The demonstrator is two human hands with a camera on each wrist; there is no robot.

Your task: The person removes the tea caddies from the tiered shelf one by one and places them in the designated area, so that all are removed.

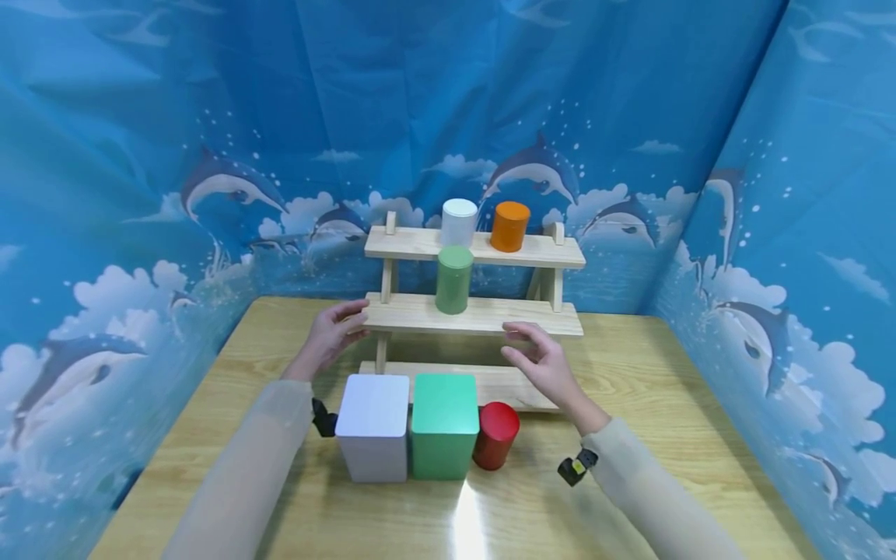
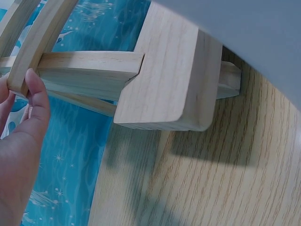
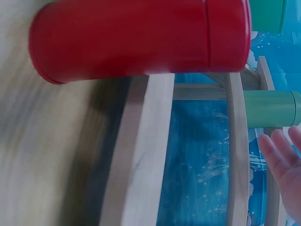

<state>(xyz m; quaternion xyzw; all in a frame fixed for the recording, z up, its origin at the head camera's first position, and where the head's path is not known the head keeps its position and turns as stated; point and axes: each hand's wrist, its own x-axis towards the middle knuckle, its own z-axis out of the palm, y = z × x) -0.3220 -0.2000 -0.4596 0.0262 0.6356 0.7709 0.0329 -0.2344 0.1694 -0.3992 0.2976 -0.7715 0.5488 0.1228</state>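
A three-tier wooden shelf stand (image 1: 521, 315) stands on the table at the middle. At the left end of its middle board, my left hand (image 1: 332, 334) pinches the board end between thumb and fingers; the left wrist view shows the thumb (image 2: 36, 89) against the wood. My right hand (image 1: 542, 362) is held in front of the stand's right half, fingers loosely bent and holding nothing. A light green canister (image 1: 453, 281) stands on the middle board. On the top board are a white canister (image 1: 458, 225) and an orange canister (image 1: 509, 228).
In front of the stand, a white box (image 1: 374, 435), a green box (image 1: 444, 435) and a red canister (image 1: 495, 437) stand in a row, partly hiding the lowest board (image 1: 514, 387). Blue dolphin-print curtains (image 1: 315, 101) enclose the table (image 1: 630, 373) at the back and sides.
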